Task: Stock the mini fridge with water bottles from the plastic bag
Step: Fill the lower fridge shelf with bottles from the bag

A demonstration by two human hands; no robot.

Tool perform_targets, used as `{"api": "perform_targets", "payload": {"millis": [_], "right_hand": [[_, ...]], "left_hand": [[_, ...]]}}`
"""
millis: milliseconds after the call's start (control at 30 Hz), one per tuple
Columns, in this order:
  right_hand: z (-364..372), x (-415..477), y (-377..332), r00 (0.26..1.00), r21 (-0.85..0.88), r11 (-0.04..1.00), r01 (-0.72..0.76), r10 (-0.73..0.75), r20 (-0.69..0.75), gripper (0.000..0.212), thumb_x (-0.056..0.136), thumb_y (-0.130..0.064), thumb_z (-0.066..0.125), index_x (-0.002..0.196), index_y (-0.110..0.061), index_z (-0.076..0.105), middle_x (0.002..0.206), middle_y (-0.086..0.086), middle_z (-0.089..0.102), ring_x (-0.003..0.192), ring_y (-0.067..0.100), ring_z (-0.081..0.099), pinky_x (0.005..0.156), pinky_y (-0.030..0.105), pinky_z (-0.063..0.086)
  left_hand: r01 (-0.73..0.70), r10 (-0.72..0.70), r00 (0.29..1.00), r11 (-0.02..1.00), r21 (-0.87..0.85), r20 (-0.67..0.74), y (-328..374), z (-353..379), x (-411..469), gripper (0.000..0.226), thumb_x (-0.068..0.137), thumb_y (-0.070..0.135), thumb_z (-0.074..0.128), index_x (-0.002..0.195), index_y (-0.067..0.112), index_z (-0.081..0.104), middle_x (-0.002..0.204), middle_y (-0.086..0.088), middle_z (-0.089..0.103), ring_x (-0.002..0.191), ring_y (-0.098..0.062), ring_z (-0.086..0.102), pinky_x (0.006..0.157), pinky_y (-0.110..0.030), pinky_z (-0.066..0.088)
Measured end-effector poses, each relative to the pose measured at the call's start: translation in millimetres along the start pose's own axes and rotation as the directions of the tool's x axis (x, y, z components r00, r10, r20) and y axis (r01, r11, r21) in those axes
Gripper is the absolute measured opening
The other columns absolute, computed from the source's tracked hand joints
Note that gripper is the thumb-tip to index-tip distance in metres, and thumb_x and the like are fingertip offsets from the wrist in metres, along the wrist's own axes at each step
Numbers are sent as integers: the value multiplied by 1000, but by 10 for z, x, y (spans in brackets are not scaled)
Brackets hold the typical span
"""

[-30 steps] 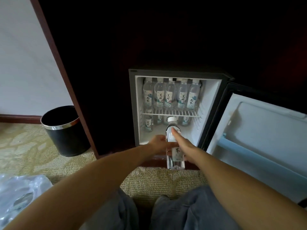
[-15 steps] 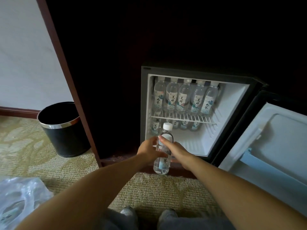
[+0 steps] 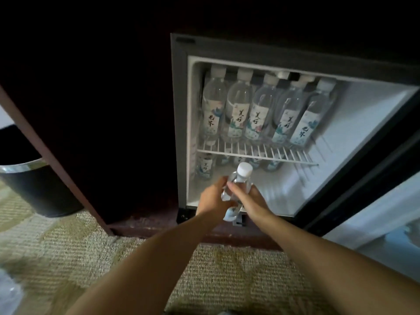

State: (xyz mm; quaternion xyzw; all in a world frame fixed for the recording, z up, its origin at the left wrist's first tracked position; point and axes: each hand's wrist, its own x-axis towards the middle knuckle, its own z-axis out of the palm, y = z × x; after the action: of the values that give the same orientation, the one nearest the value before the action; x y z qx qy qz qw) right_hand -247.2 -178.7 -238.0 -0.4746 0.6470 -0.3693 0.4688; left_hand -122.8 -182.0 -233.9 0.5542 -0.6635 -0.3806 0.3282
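Holding one water bottle (image 3: pixel 235 192) at the mouth of the mini fridge (image 3: pixel 179 123), cap tilted toward the lower compartment, base above the front lip. Gripping it from both sides: left hand (image 3: pixel 212 198) curled round the left flank, right hand (image 3: pixel 251 201) curled round the right. Count five in the upper row (image 3: pixel 259 110), standing packed shoulder to shoulder on the wire shelf (image 3: pixel 256 152). See the lower bottles (image 3: pixel 205 165) at the back of the floor below; cannot count them behind the shelf bars. Note bare floor in front of them and toward the right wall.

Judge the risks as follows:
- clipping the cap on the front bar of the wire shelf if entering too high;
- knocking the lower bottles over if pushing in too far;
- tipping on release if set down tilted, being tall, narrow and smooth.

Watch also the door (image 3: pixel 386 212), open on the right and close to the right forearm. Glimpse the plastic bag (image 3: pixel 9 292) at bottom left, too blurred to read its contents.
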Motion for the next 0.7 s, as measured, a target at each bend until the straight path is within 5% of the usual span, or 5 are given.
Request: {"api": "perform_targets", "payload": {"millis": [133,267,700], "right_hand": [[8,257,8,996,4,1000,24,-24,-81,59,72,-58,65,117,-20,56,103,-3,70,92,13,68,77,33,55],[61,469,136,996,-9,1000,15,-16,-90,44,81,-44,68,118,-23,56,105,-3,69,97,15,66,90,40,52],[228,851,119,985,-117,992,50,-69,-160,43,82,-51,65,109,-22,47,96,-5,65,88,16,65,78,30,49]], "left_hand": [[-21,22,999,1000,18,-32,-31,80,228,55,79,12,71,127,28,49,113,4,68,105,-15,62,85,-34,53],[6,-6,997,1000,-7,-76,-174,161,346,55,79,13,71,125,33,50,110,7,69,102,-11,63,83,-32,54],[238,-236,968,971,8,-88,-423,218,753,38,82,29,69,118,17,64,111,-2,70,103,-19,65,88,-36,52]]}}
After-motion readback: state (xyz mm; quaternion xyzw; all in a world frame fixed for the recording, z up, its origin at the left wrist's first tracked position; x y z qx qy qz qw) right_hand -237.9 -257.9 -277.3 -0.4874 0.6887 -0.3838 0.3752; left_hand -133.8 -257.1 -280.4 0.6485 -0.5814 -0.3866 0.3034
